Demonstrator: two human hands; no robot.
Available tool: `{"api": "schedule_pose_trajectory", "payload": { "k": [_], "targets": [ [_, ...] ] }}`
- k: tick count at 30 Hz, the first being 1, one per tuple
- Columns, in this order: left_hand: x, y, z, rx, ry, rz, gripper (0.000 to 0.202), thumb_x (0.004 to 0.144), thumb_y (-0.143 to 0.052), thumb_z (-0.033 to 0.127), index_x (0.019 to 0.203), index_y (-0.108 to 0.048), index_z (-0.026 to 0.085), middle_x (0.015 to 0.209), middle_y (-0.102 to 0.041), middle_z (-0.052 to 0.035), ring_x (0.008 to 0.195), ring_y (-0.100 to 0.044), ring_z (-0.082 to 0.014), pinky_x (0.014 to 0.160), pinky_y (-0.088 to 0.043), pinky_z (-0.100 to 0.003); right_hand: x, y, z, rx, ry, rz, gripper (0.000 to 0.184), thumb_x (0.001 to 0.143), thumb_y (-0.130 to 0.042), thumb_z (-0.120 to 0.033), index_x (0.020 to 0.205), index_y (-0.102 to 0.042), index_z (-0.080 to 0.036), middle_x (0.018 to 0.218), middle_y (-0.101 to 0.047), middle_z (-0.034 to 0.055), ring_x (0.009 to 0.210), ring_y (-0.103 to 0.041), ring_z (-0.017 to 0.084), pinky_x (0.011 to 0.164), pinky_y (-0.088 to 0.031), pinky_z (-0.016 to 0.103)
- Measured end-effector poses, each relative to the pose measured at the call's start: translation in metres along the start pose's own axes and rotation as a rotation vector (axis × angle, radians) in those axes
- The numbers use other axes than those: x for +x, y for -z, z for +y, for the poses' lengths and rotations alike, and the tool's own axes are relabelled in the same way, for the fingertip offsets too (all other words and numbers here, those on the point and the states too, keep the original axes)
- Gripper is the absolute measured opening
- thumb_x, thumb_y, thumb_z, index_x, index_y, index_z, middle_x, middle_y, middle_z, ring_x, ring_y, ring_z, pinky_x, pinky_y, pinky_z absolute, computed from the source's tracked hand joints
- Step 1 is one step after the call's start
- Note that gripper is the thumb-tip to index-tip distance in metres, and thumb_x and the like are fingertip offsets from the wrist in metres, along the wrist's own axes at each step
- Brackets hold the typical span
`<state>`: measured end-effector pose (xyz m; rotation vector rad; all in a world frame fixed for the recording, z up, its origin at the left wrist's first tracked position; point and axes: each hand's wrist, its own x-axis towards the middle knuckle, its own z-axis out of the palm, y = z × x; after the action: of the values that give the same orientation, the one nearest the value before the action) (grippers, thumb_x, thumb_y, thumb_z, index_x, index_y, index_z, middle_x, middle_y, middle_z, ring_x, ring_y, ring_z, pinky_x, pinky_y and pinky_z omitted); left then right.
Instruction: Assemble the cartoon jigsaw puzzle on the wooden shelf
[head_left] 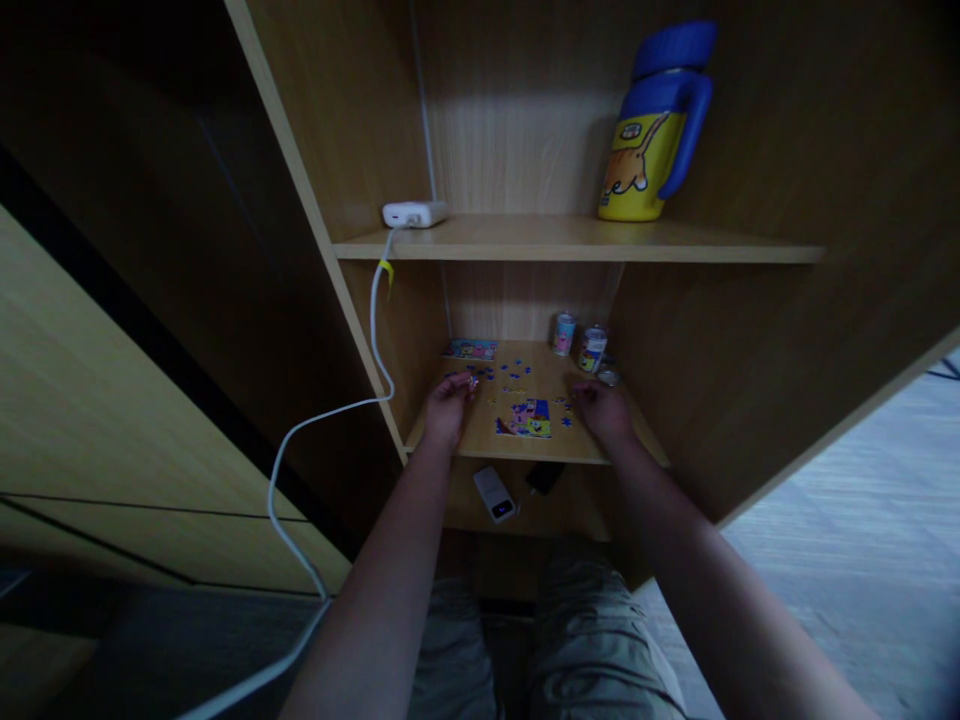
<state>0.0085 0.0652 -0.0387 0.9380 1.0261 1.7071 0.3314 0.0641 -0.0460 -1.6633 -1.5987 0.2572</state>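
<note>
Between the thumb and fingers of my left hand (448, 402) is a small puzzle piece (473, 382), held over the left part of the wooden shelf (474, 440). My right hand (601, 405) rests low at the shelf's right side with its fingers curled; whether anything is in them is hidden. A partly joined cartoon jigsaw puzzle (529, 418) lies between my hands near the front edge. Loose blue pieces (515, 370) are scattered behind it, and a blue piece (567, 421) lies close to my right hand. At the back left is a pink and blue picture strip (472, 349).
Two small printed cans (564, 333) (592, 349) stand at the back right, beside a round metal lid (608, 377). Above, a shelf carries a blue and yellow mug (646, 140) and a white charger (414, 214) with a hanging cable (373, 320). Below lies a white power bank (495, 494).
</note>
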Motion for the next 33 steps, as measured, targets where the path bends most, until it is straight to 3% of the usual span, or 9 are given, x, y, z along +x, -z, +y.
{"api": "schedule_pose_trajectory", "payload": {
  "k": [8,16,22,27,33],
  "targets": [
    [0.000,-0.001,0.001,0.010,0.014,0.001,0.026,0.077,-0.087,0.027,0.102,-0.081,0.020,0.097,-0.081,-0.0061,0.088,-0.072,-0.0187,0.086,-0.056,-0.034,0.000,-0.004,0.005,-0.034,-0.019,0.055,0.023,0.099,-0.065,-0.028,0.109,-0.084,-0.020,0.111,-0.086,0.0134,0.100,-0.082,0.030,0.091,-0.061,0.038],
    [0.000,0.002,-0.002,0.103,-0.051,-0.034,0.032,0.081,-0.088,0.043,0.103,-0.080,0.021,0.104,-0.082,-0.0082,0.092,-0.073,-0.0207,0.090,-0.058,-0.037,0.002,-0.007,0.010,-0.028,0.002,0.075,0.022,0.097,-0.066,-0.029,0.107,-0.084,-0.021,0.110,-0.085,0.0143,0.099,-0.082,0.031,0.090,-0.062,0.041],
    [-0.004,0.002,-0.006,0.182,-0.112,-0.124,0.032,0.077,-0.094,0.043,0.097,-0.081,0.022,0.104,-0.082,-0.0062,0.096,-0.074,-0.0223,0.099,-0.056,-0.040,0.002,-0.007,0.009,-0.048,0.028,0.113,0.022,0.097,-0.064,-0.028,0.104,-0.083,-0.021,0.110,-0.085,0.0135,0.096,-0.080,0.029,0.090,-0.061,0.039],
    [-0.011,-0.002,0.000,0.326,-0.155,-0.232,0.022,0.084,-0.090,0.037,0.097,-0.082,0.021,0.099,-0.083,-0.0081,0.095,-0.075,-0.0257,0.103,-0.057,-0.048,0.003,-0.008,0.008,-0.017,0.050,0.127,0.021,0.097,-0.064,-0.029,0.104,-0.082,-0.020,0.107,-0.085,0.0133,0.092,-0.079,0.026,0.088,-0.060,0.037],
    [-0.019,-0.009,0.009,0.363,-0.126,-0.382,0.018,0.084,-0.091,0.034,0.095,-0.083,0.022,0.096,-0.084,-0.0090,0.092,-0.077,-0.0275,0.101,-0.060,-0.048,-0.005,0.002,-0.010,0.034,0.189,0.104,0.023,0.101,-0.060,-0.031,0.109,-0.079,-0.022,0.115,-0.082,0.0126,0.105,-0.076,0.027,0.099,-0.058,0.039]
  ]
}}
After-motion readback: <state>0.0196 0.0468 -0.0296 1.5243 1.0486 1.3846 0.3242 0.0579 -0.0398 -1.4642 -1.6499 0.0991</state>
